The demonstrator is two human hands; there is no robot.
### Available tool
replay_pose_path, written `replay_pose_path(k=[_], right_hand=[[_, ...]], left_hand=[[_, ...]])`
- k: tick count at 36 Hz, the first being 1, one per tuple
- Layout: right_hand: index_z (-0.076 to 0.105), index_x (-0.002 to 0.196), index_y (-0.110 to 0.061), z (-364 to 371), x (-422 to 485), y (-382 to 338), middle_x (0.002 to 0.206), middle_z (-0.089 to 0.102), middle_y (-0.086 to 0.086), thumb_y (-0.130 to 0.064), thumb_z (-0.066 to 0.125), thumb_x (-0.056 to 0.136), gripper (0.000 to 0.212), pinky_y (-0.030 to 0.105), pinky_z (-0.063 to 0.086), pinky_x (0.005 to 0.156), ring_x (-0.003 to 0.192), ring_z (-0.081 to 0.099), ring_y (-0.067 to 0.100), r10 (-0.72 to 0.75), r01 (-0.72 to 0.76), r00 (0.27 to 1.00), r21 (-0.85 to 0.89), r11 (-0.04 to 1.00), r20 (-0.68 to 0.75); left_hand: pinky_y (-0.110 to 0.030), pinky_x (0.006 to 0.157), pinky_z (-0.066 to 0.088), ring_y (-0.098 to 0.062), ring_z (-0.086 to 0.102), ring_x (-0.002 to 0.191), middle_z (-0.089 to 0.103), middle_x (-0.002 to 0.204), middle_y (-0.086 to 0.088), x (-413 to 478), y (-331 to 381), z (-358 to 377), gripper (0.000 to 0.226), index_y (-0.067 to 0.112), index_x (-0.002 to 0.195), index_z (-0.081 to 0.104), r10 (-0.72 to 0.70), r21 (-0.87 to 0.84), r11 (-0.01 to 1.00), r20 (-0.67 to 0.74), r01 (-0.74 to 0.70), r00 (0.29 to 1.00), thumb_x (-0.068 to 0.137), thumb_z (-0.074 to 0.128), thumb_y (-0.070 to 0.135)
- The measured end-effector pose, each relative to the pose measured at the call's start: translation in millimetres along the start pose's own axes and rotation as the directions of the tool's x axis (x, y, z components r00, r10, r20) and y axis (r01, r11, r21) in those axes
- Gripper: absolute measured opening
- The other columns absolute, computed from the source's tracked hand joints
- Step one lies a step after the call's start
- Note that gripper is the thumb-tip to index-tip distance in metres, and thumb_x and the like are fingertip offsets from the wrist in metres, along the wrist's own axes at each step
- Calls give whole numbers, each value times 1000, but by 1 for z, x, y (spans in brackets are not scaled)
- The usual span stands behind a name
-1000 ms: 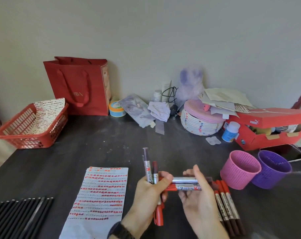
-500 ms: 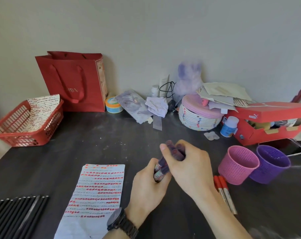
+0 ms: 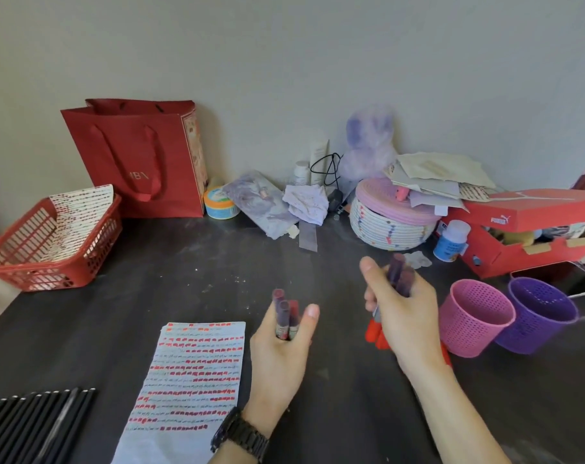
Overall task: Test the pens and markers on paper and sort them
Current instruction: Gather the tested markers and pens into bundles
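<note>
Red and dark-purple markers (image 3: 284,318) stand in my left hand (image 3: 279,360), my fingers curled round three or so of them and the thumb lifted off toward one o'clock. Half a second ago both hands were pressed together over a single bundle. Now they have come apart, and my right hand (image 3: 406,316) has carried off its own bunch (image 3: 399,274). It grips them in the fist, dark ends sticking up at twelve o'clock and the red caps (image 3: 375,333) poking out underneath. That hand has drifted toward three o'clock, so it is just beside the pink cup (image 3: 468,333). The purple cup (image 3: 538,329) stands close against the pink one, further out at three o'clock. The test paper (image 3: 197,373), striped with rows of red marks, lies flat on the dark table (image 3: 150,296) at eight o'clock of my left hand, and neither hand touches it. I read the split as the sorting step: the bunch on the right looks bound for a cup, though I cannot say which, and the ones on the left are not yet dealt with. Both bunches are blurred, so I cannot count them exactly.
</note>
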State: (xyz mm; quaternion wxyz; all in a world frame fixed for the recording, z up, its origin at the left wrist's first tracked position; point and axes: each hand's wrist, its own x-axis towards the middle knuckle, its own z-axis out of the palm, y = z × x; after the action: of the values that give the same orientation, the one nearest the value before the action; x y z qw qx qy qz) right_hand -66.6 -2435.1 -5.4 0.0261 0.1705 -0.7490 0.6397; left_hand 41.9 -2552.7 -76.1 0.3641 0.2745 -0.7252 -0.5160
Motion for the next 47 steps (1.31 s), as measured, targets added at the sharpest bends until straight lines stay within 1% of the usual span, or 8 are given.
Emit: replay_pose_path(k=[10, 14, 18, 22, 27, 31, 36, 47], right_hand=[[53, 67, -26, 35, -43, 63, 59, 58, 1, -58, 69, 82, 40, 11, 41, 55, 53, 49, 2, -5, 4, 1000, 39, 999, 23], [51, 65, -26, 31, -39, 60, 60, 64, -1, -58, 67, 82, 40, 10, 42, 58, 56, 58, 2, 4, -5, 1000, 40, 999, 29], [52, 67, -8, 3, -27, 47, 52, 61, 6, -59, 64, 84, 55, 21, 48, 62, 52, 58, 15, 55, -51, 998, 171, 984, -16], [50, 76, -18, -52, -6, 32, 54, 41, -1, -49, 74, 81, 39, 29, 40, 44, 44, 40, 13, 138, -109, 988, 318, 942, -71], [61, 84, -30, -122, -3, 49, 65, 65, -13, -53, 68, 78, 25, 26, 46, 60, 58, 57, 6, 50, -2, 990, -341, 940, 133], [61, 88, -35, -152, -14, 69, 76, 69, -19, -52, 67, 79, 21, 13, 45, 64, 70, 64, 2, 72, 30, 979, -490, 871, 189], [59, 85, -32, -181, -25, 96, 74, 65, -16, -39, 76, 81, 18, 18, 46, 64, 72, 59, 6, 95, -68, 995, -556, 828, 20], [55, 102, -37, -193, -24, 112, 84, 55, -15, -53, 60, 84, 25, 32, 51, 73, 81, 58, 8, 184, 136, 929, -760, 636, 320]], left_hand=[[-19, 72, 48, -2, 71, 82, 69, 83, 33, -8, -14, 12, 18, 28, 85, 69, -310, -69, 949, -25, 308, 950, 83, 76, 45], [-10, 75, 39, 29, 56, 88, 58, 91, 53, -7, -14, 14, 14, 39, 87, 69, -277, -92, 956, 42, 280, 960, 83, 80, 33], [-17, 66, 40, 18, 60, 68, 63, 71, 38, -1, -8, 21, 26, 63, 78, 62, -178, -37, 982, 115, 183, 977, 84, 75, 42], [-27, 58, 48, -10, 61, 52, 66, 60, 1, 13, 10, 38, 34, 28, 73, 58, -108, -13, 993, 282, 116, 953, 84, 66, 60], [-24, 60, 49, -7, 57, 57, 64, 71, 3, 13, 30, 70, 20, 34, 77, 58, -18, 47, 999, 543, -9, 840, 88, 72, 43], [-29, 76, 52, -10, 62, 86, 50, 117, 18, 11, 37, 90, 34, 43, 114, 57, 301, 87, 726, 852, -682, 429, 86, 66, 26], [-35, 60, 49, -27, 56, 69, 29, 147, 13, 7, 53, 119, 75, 56, 136, 35, 94, -33, 324, 996, -945, -2, 79, 64, 15], [-34, 74, 50, -23, 68, 73, 64, 111, -1, 7, 49, 128, 71, 21, 133, 38, 182, -352, -122, 911, -928, -370, 74, 76, 17]])
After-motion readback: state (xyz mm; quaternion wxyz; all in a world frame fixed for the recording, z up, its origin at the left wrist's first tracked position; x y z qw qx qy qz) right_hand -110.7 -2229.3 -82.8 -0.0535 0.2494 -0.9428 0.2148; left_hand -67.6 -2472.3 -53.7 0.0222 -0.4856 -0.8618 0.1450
